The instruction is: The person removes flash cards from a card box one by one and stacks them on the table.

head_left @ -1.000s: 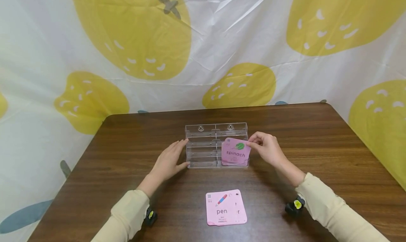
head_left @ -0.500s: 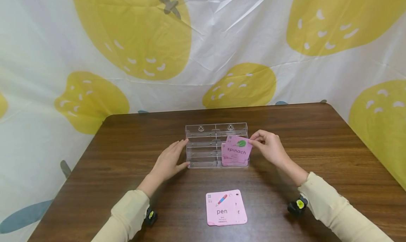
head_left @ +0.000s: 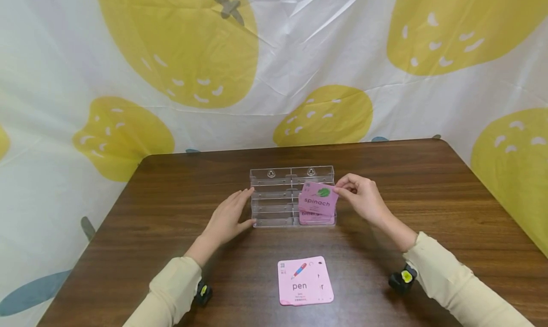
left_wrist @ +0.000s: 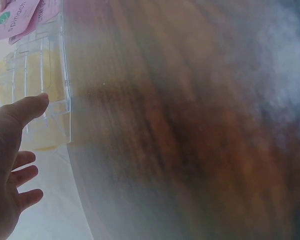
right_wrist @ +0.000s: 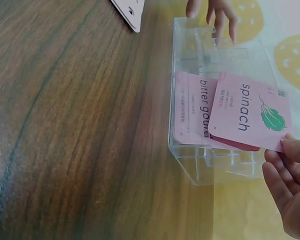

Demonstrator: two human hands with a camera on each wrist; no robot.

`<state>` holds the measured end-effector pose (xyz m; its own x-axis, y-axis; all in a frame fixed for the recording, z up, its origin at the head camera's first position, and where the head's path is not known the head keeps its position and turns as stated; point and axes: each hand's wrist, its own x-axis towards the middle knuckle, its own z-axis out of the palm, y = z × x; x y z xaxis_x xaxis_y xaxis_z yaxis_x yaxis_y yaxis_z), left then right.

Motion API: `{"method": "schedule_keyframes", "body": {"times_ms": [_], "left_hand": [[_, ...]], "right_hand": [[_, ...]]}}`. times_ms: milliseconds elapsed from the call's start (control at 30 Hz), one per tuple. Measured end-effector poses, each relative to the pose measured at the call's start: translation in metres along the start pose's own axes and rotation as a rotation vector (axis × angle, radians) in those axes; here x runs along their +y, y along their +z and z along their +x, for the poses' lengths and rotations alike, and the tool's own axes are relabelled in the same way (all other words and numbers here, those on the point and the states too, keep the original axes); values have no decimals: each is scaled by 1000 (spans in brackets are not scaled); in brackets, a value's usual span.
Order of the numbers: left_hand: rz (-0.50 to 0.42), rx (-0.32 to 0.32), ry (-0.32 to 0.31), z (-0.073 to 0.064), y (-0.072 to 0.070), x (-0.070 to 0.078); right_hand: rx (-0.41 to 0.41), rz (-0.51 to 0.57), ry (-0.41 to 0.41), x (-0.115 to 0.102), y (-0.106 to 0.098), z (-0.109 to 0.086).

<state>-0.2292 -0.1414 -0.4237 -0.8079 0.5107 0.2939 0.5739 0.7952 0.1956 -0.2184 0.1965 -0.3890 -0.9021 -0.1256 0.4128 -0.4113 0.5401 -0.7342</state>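
A clear plastic tiered card rack (head_left: pixel 273 222) with two columns of pockets stands on the table. My right hand (head_left: pixel 361 198) pinches the upper right corner of a pink spinach flashcard (right_wrist: pixel 250 112) between thumb and fingertips. That card is tilted and overlaps a pink bitter gourd card (right_wrist: pixel 190 112) seated in the front right pocket; part of the bitter gourd card is hidden behind it. At the rack's left side, my left hand (head_left: pixel 227 217) rests its extended fingers and thumb (left_wrist: pixel 32 107) against the edge, holding no card.
Nearer on the wooden table (head_left: pixel 171 270), a small stack of pink cards lies face up, a pen card (head_left: pixel 299 285) on top. Behind the table hangs a white cloth (head_left: pixel 222 132) printed with yellow fruit.
My right hand has lifted the spinach card higher and tilted it, then shifted it slightly left, uncovering the lower part of the bitter gourd card. My left hand has stayed still.
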Motion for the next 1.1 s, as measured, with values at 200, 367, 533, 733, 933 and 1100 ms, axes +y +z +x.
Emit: {"method": "schedule_keyframes", "body": {"times_ms": [200,367,533,733,933,1100], "left_hand": [[-3,-1,-1,0,0,-1],[-3,-1,5,0,0,0],[0,-1,6,0,-1,0],[-1,-14,-4,0,-2,1],[-1,-12,-1,0,-2,2],[-2,-14,0,0,-2,2]], "right_hand": [[-7,-9,-10,-7,-2,0],[-6,-20,-23,-12,-5,-1],[-12,-19,-28,-16,-6,-3],[-25,-29,-35,-21,-8,-8],[-35,-26,-26,-24,-8,-12],[-46,-14,-12,-26,-8,-17]]}}
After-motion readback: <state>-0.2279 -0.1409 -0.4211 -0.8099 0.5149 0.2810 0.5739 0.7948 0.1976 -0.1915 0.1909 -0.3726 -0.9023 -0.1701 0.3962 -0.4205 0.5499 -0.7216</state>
